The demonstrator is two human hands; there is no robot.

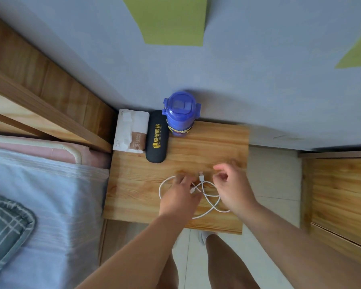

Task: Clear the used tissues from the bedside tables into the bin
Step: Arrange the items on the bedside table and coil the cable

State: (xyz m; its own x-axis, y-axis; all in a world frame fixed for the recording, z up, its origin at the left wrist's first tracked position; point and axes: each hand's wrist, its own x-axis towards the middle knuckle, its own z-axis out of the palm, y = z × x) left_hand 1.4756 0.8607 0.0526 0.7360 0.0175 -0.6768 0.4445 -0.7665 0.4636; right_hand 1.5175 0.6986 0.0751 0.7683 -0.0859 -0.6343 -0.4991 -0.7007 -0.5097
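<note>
Left hand (178,197) first: its fingers (180,180) lie across the white cable (212,205) loop. Gripping or just pressing, can't tell. Right hand (232,189) hovers beside the plug, fingers loosely curled, holding nothing. Both are over the wooden bedside table (133,184). At its back left corner is the tissue pack (131,130), one tissue poking out, touching a black glasses case (157,136).

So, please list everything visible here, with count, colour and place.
wooden bedside table: one, light brown, centre, against the wall
white tissue pack: one, white with brown label, table's back left corner
black oval glasses case: one, black, yellow lettering, right of the pack
blue plastic bottle: one, blue, table's back, right of the case
white charging cable: one, white, looped at table's front
bed: one, pale blue sheet, left
left hand: one, pinching the cable
right hand: one, above the cable, grip unclear
</note>
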